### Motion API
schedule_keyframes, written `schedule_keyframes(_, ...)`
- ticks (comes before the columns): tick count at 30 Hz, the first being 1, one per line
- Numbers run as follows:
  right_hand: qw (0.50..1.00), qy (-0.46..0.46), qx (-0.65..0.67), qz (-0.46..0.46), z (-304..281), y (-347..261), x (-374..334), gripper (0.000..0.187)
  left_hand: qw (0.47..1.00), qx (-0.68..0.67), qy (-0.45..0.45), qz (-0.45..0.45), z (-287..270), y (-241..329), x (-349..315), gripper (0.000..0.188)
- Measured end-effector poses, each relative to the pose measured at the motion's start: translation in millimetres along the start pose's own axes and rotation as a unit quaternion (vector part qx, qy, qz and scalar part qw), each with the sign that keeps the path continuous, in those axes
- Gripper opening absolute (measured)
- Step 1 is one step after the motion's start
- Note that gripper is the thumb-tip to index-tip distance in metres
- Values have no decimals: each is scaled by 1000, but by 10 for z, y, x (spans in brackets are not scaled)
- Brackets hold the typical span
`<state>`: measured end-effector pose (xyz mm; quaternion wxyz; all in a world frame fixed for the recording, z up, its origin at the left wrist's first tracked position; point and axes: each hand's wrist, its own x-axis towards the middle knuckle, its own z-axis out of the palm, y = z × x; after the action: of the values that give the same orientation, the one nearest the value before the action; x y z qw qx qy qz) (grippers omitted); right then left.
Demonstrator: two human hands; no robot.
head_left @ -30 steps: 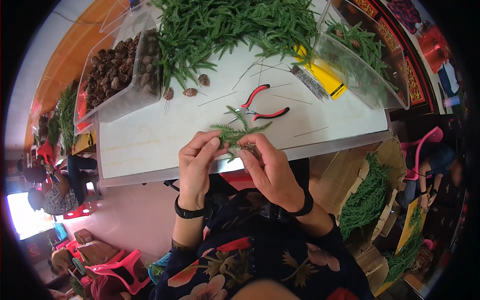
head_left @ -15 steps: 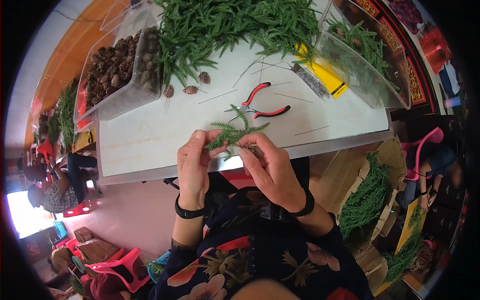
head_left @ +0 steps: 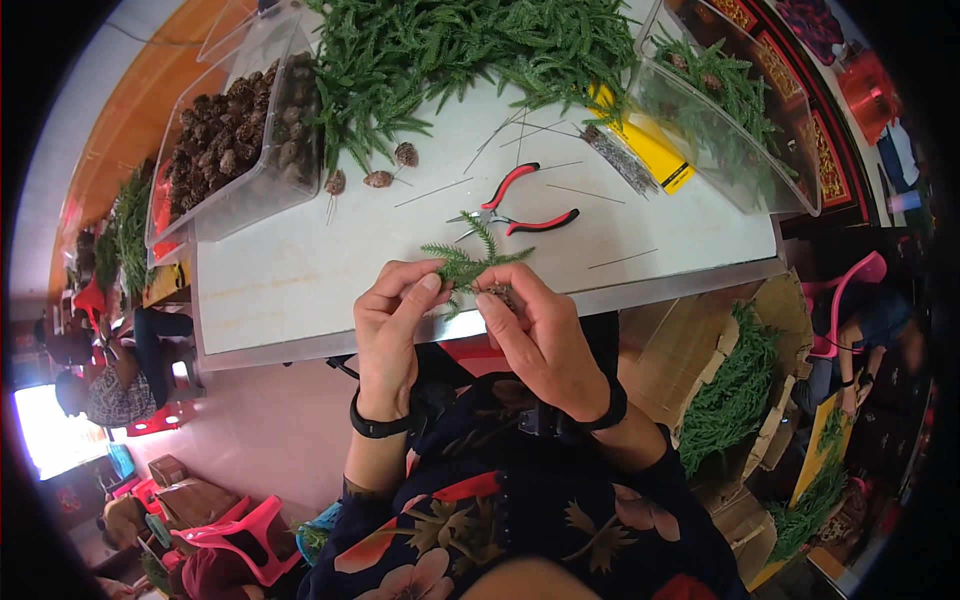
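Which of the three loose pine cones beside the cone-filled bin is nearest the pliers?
The rightmost pine cone, highest in view; the middle one and leftmost one lie farther off, toward the bin.

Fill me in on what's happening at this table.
A person's left hand pinches a small green sprig, while the right hand holds a partly hidden pinecone close beside it, near the table's front edge. Open pliers lie beyond, with three loose pinecones and a pile of greenery farther back.

Left hand [head_left: 386, 330] has swung its thumb [head_left: 424, 291] toward the sprig [head_left: 463, 268]
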<state>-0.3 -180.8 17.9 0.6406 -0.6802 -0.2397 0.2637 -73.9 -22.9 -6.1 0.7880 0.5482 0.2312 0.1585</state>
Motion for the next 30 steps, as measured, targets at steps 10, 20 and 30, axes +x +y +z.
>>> schedule_keyframes(10,992,40,-79,-91,77,158,47,19,1000,6,-5,2,59,-13,-40,15)
schedule_keyframes(20,990,49,-68,-110,91,148,42,38,996,78,-1,40,114,-69,-105,8)
schedule_keyframes(30,964,0,-238,-120,-71,55,37,38,968,184,64,156,157,-113,-118,7)
